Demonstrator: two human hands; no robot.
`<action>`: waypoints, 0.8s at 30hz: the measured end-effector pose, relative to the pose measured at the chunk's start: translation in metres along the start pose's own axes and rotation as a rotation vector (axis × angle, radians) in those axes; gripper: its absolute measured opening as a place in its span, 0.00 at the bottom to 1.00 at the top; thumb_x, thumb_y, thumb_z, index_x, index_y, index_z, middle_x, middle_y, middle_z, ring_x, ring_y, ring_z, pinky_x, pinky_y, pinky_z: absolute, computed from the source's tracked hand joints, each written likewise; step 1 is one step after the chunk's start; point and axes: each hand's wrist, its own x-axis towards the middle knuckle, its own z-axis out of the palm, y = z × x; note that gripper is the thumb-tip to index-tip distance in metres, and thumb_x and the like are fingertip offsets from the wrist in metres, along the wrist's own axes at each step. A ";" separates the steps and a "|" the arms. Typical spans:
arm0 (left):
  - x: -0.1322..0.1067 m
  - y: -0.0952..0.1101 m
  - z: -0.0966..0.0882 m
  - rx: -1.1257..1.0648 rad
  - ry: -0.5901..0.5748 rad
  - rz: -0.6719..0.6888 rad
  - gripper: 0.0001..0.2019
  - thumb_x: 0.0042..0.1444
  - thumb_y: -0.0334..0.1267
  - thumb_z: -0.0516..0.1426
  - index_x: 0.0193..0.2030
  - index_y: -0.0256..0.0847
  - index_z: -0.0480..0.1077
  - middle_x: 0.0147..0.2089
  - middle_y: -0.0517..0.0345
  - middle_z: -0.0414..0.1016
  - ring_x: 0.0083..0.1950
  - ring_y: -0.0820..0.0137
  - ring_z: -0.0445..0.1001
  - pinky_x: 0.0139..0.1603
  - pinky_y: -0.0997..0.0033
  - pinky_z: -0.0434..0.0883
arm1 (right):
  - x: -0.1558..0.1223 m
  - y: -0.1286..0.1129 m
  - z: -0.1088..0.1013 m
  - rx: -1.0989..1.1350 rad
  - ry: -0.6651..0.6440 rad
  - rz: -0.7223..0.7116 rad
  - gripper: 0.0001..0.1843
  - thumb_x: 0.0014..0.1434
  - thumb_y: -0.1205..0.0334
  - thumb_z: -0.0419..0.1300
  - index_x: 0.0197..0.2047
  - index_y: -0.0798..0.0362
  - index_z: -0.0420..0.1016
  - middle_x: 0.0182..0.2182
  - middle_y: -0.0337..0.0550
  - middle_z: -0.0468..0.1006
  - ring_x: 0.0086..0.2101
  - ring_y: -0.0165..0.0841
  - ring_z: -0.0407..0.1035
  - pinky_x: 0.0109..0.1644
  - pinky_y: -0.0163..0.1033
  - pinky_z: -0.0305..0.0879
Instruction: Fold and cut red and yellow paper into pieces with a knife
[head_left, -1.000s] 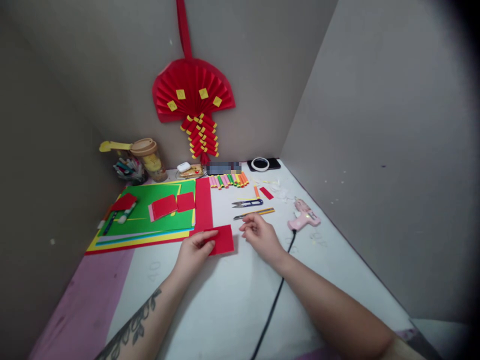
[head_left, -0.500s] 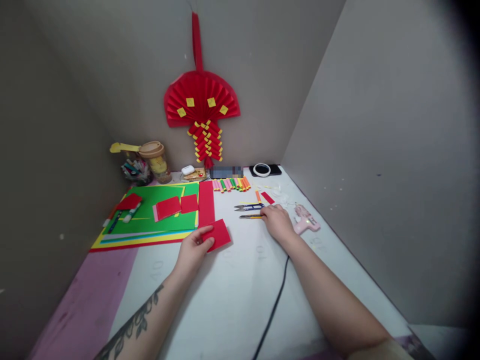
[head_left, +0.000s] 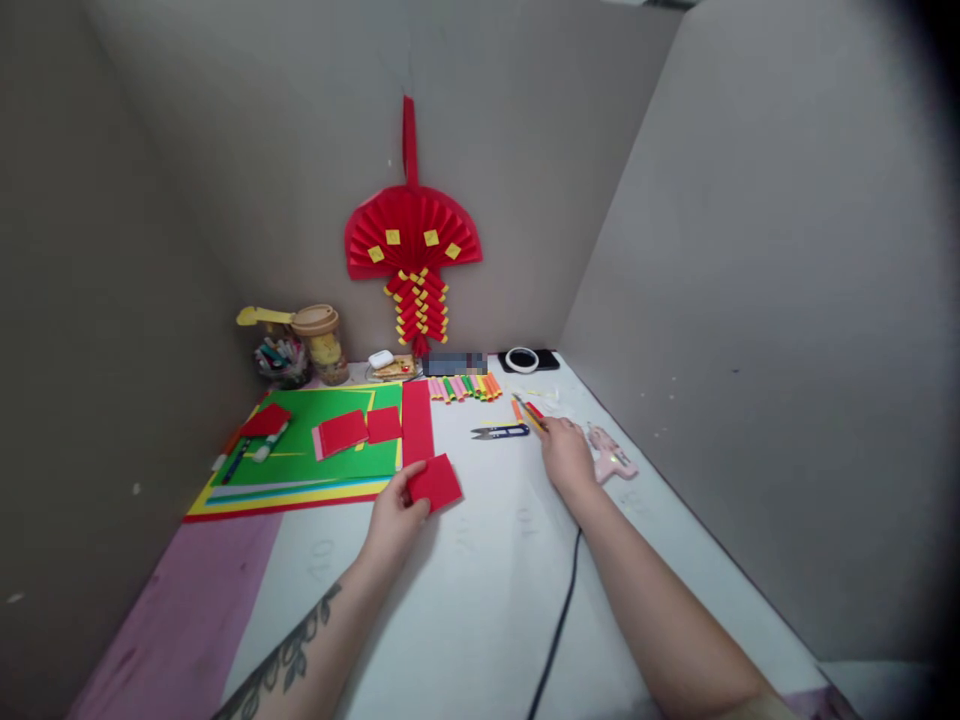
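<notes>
My left hand [head_left: 401, 505] pinches a red paper square [head_left: 439, 484] between thumb and fingers, just above the white tabletop. My right hand [head_left: 568, 452] is closed around a slim yellow pencil-like tool [head_left: 536, 414] with a dark pointed tip, which points away and to the left. A strip of red paper and an orange paper roll [head_left: 517, 410] lie by the tool's tip. Left of my right hand, thread snips [head_left: 500, 432] with dark blue handles rest on the table. Close to my right wrist is a pink glue gun [head_left: 613, 455], its black cord [head_left: 561, 620] running toward me.
Green, yellow and red sheets [head_left: 300, 468] are stacked on the left, with red paper pieces [head_left: 343, 435] on top. Small coloured paper rolls [head_left: 465, 388] line the back. Behind stand a cup [head_left: 326, 345], pens [head_left: 281, 358] and a tape roll [head_left: 522, 360]. A red fan decoration [head_left: 414, 235] hangs on the wall.
My right hand has picked up the yellow tool from beside the snips and turned its tip away from me. My left hand still holds the red square. The camera view has tilted up.
</notes>
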 end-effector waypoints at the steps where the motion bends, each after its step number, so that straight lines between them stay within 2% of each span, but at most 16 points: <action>1: 0.001 -0.003 0.000 0.033 -0.006 0.031 0.30 0.39 0.24 0.54 0.54 0.36 0.66 0.47 0.49 0.75 0.44 0.65 0.74 0.41 0.70 0.72 | 0.001 0.002 0.000 -0.004 0.018 0.046 0.16 0.60 0.67 0.49 0.48 0.58 0.71 0.39 0.55 0.73 0.41 0.42 0.65 0.45 0.42 0.57; 4: 0.002 -0.013 0.001 0.098 -0.040 0.144 0.28 0.39 0.23 0.53 0.52 0.36 0.68 0.51 0.48 0.73 0.50 0.63 0.72 0.48 0.67 0.70 | -0.004 -0.003 0.001 0.110 0.083 0.050 0.17 0.56 0.66 0.54 0.49 0.60 0.70 0.44 0.59 0.70 0.45 0.46 0.63 0.47 0.46 0.58; 6: -0.001 -0.016 0.003 0.091 -0.084 0.209 0.27 0.41 0.23 0.53 0.52 0.37 0.68 0.53 0.48 0.71 0.52 0.63 0.71 0.51 0.66 0.69 | -0.014 -0.020 0.005 0.368 0.064 -0.025 0.19 0.54 0.62 0.56 0.49 0.58 0.69 0.47 0.58 0.69 0.46 0.45 0.63 0.47 0.46 0.60; 7: -0.003 -0.017 0.004 0.086 -0.111 0.236 0.27 0.41 0.23 0.53 0.52 0.37 0.68 0.53 0.48 0.71 0.53 0.63 0.70 0.52 0.66 0.69 | -0.021 -0.031 0.007 0.548 0.000 -0.062 0.20 0.54 0.60 0.56 0.50 0.57 0.68 0.46 0.55 0.70 0.44 0.42 0.65 0.45 0.45 0.62; 9: -0.007 -0.015 0.006 0.110 -0.150 0.286 0.27 0.42 0.23 0.53 0.52 0.38 0.68 0.54 0.48 0.71 0.53 0.63 0.70 0.53 0.65 0.68 | -0.037 -0.055 0.011 0.925 -0.242 -0.063 0.23 0.52 0.57 0.58 0.51 0.54 0.65 0.39 0.47 0.73 0.34 0.36 0.69 0.36 0.40 0.66; 10: -0.008 -0.013 0.006 0.142 -0.158 0.313 0.26 0.43 0.23 0.53 0.52 0.39 0.69 0.53 0.49 0.71 0.53 0.63 0.70 0.53 0.65 0.68 | -0.044 -0.065 0.013 1.045 -0.344 -0.048 0.23 0.52 0.57 0.58 0.51 0.54 0.64 0.33 0.43 0.73 0.29 0.33 0.69 0.31 0.38 0.65; 11: -0.009 -0.010 0.005 0.182 -0.153 0.345 0.25 0.43 0.24 0.53 0.51 0.39 0.70 0.53 0.49 0.72 0.52 0.63 0.70 0.52 0.65 0.68 | -0.049 -0.073 0.014 1.114 -0.402 -0.025 0.22 0.51 0.57 0.58 0.49 0.53 0.64 0.28 0.39 0.72 0.25 0.31 0.67 0.28 0.36 0.63; 13: -0.007 -0.002 -0.001 0.264 -0.100 0.411 0.20 0.45 0.25 0.53 0.47 0.41 0.72 0.51 0.50 0.72 0.51 0.64 0.70 0.50 0.65 0.68 | -0.055 -0.081 0.016 1.170 -0.426 0.021 0.19 0.50 0.58 0.59 0.46 0.53 0.65 0.23 0.34 0.69 0.21 0.28 0.63 0.24 0.33 0.58; 15: 0.002 0.007 -0.018 0.341 0.016 0.476 0.15 0.49 0.28 0.52 0.42 0.41 0.74 0.50 0.50 0.73 0.51 0.64 0.70 0.49 0.66 0.68 | -0.053 -0.079 0.017 1.168 -0.388 0.047 0.17 0.49 0.58 0.59 0.43 0.53 0.65 0.22 0.33 0.68 0.21 0.28 0.62 0.24 0.33 0.57; 18: 0.021 0.020 -0.061 0.487 0.273 0.532 0.12 0.52 0.33 0.52 0.42 0.40 0.73 0.48 0.49 0.73 0.49 0.64 0.71 0.47 0.67 0.68 | -0.048 -0.068 0.016 1.067 -0.338 0.032 0.17 0.50 0.57 0.58 0.43 0.53 0.64 0.22 0.34 0.68 0.23 0.30 0.64 0.28 0.35 0.60; 20: 0.033 0.024 -0.096 0.627 0.453 0.486 0.12 0.53 0.35 0.52 0.41 0.37 0.73 0.44 0.48 0.75 0.46 0.63 0.72 0.47 0.66 0.68 | -0.048 -0.061 0.015 0.884 -0.289 -0.013 0.18 0.53 0.56 0.55 0.46 0.53 0.64 0.23 0.35 0.68 0.25 0.31 0.65 0.30 0.37 0.61; 22: 0.042 0.023 -0.128 0.780 0.600 0.359 0.13 0.53 0.37 0.52 0.41 0.36 0.73 0.42 0.48 0.75 0.43 0.62 0.72 0.45 0.64 0.68 | -0.050 -0.056 0.014 0.683 -0.249 -0.099 0.20 0.55 0.55 0.53 0.50 0.54 0.63 0.27 0.38 0.70 0.27 0.33 0.66 0.34 0.40 0.62; 24: 0.047 0.019 -0.148 0.921 0.677 0.260 0.13 0.53 0.37 0.51 0.41 0.36 0.74 0.42 0.47 0.75 0.44 0.61 0.72 0.47 0.63 0.67 | -0.055 -0.054 0.013 0.557 -0.252 -0.191 0.22 0.56 0.55 0.52 0.53 0.55 0.63 0.33 0.43 0.72 0.30 0.34 0.67 0.37 0.41 0.64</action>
